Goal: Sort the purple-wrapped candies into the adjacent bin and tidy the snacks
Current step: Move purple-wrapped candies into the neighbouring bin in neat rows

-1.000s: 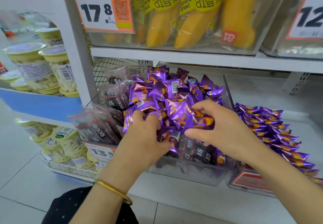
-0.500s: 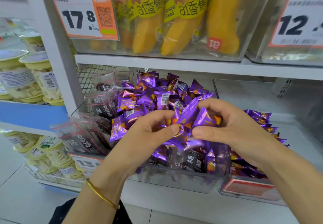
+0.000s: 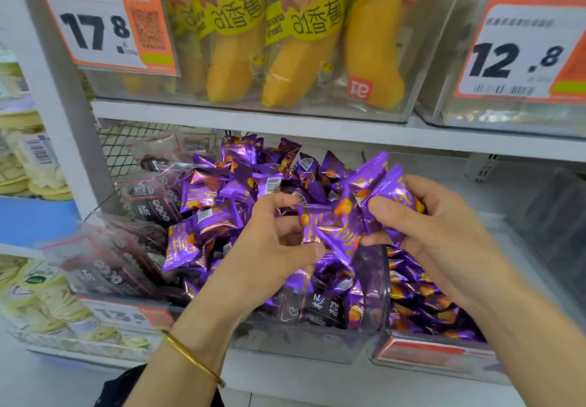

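The left hand [image 3: 269, 248] and the right hand [image 3: 437, 238] are grasping a bunch of purple candies [image 3: 336, 232] over the mixed bin [image 3: 301, 340]; their fingers [image 3: 385, 211] should be squeezing firmly while carrying it right into the adjacent bin [image 3: 421, 352].

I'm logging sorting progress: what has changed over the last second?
Both hands rose out of the pile in the mixed bin. The left hand and right hand now grip a bunch of purple candies taken from that pile, and the right hand has shifted right, over the adjacent bin. The dark packets and the candies already in the adjacent bin stayed put.
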A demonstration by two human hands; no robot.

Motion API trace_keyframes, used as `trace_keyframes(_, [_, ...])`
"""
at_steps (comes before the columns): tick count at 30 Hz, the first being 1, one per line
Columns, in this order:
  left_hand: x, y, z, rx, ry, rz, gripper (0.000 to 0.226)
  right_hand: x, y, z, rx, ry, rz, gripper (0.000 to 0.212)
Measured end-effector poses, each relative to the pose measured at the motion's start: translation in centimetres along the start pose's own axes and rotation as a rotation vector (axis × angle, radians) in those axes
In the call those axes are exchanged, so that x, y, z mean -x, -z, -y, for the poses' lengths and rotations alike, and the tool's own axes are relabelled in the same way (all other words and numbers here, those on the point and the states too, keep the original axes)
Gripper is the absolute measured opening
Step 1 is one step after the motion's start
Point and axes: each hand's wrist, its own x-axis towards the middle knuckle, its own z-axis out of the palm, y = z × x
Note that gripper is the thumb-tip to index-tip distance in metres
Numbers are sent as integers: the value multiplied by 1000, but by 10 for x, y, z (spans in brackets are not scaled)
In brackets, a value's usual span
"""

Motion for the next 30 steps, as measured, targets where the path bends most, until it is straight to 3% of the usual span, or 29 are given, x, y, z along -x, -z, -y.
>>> trace_keyframes(5, [2, -9, 1, 198, 44, 18, 37, 3, -6, -5, 19, -20, -26, 34])
trace_keyframes(8, [3, -7, 0, 305, 49, 65, 48, 2, -10, -7, -3, -17, -81, 35])
trace_keyframes(12, [4, -14, 0, 255, 34, 40, 52, 3, -15, -7, 84, 7, -94, 23])
trace_keyframes(18, [1, -13, -5, 292, 45, -72, 25, 5, -7, 0, 265, 49, -50, 41])
trace_keyframes(24, [5, -8, -7, 320, 31, 4, 21, 7, 1, 4, 459, 102, 58, 39])
trace_keyframes(30, [3, -9, -7, 430, 77, 67, 32, 3, 3, -5, 494, 117, 7, 33])
